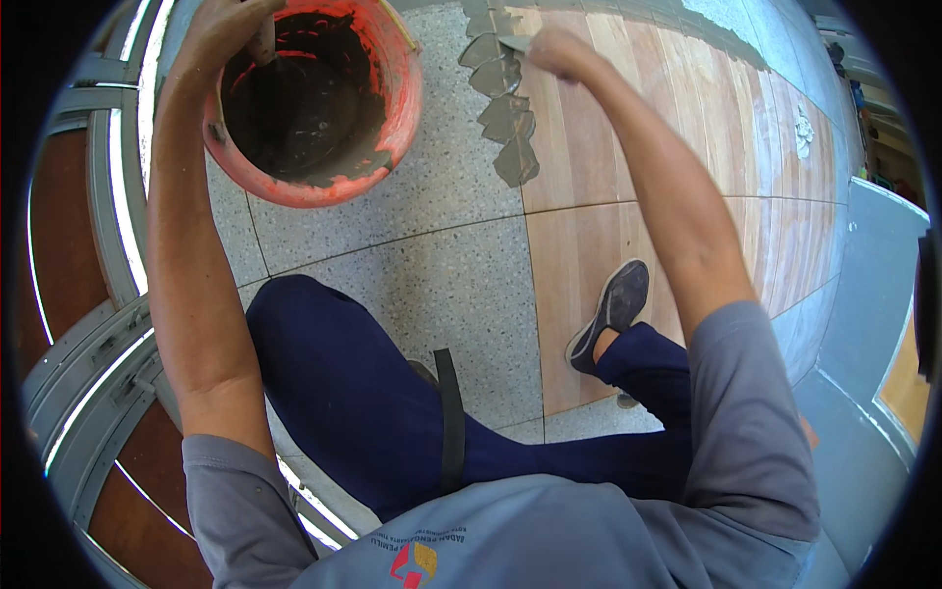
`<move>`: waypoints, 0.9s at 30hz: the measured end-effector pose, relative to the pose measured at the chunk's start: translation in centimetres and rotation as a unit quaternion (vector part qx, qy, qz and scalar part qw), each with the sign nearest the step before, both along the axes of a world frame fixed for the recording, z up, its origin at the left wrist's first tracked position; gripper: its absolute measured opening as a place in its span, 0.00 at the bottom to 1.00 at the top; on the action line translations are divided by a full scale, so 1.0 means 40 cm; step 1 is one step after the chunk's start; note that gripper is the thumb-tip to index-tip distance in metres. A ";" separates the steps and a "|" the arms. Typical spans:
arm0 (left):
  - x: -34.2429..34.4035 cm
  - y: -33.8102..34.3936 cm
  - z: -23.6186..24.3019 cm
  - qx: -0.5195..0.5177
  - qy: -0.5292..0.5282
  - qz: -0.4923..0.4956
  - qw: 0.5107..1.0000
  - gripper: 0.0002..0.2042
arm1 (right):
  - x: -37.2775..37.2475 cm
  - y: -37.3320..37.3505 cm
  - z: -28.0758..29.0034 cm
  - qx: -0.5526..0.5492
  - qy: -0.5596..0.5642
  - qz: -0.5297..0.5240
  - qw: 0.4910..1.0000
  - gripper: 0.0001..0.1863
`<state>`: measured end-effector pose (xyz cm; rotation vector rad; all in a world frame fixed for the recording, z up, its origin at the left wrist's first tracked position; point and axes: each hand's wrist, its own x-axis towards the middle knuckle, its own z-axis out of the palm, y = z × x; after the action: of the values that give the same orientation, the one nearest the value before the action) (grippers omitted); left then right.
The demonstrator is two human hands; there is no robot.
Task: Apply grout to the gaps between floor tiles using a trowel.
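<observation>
At the upper left, my left hand point(224, 34) is closed at the rim of an orange-red bucket point(404, 123). A pale tool handle point(263, 44) shows under its fingers and points down into the bucket; its lower end is hidden. Wet grey mortar point(314, 123) lies inside, with smears on the walls. My right hand point(561, 53) grips a trowel, its handle hidden in the fist. The trowel's thin blade point(514, 43) points left over a strip of grey mortar point(502, 116), laid in overlapping dabs along the edge of the wood-look tiles point(579, 147).
Speckled grey floor tiles point(451, 275) border the wood-look ones. More mortar point(677, 25) runs along the far edge. A whitish crumpled scrap point(804, 133) lies at the right. Metal-framed panels point(123, 196) stand close on my left. My shoe point(623, 299) rests on the wood-look tiles.
</observation>
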<state>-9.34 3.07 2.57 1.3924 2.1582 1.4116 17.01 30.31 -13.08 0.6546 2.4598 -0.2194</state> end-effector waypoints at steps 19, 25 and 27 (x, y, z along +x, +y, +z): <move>-0.024 -0.019 0.032 -0.027 -0.109 0.000 0.994 0.05 | 0.254 -0.689 -0.033 0.029 0.156 -0.374 0.914 0.22; -0.066 -0.010 0.011 -0.055 -0.124 -0.009 0.991 0.07 | 0.295 -0.692 -0.040 0.006 0.147 -0.369 0.918 0.24; -0.084 -0.016 0.006 -0.052 -0.130 -0.048 0.989 0.07 | 0.298 -0.682 -0.036 0.081 0.217 -0.372 0.899 0.27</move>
<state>-12.71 2.44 2.82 1.1857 1.9444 1.3428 28.93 3.03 -14.50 1.7755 2.5191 -0.4994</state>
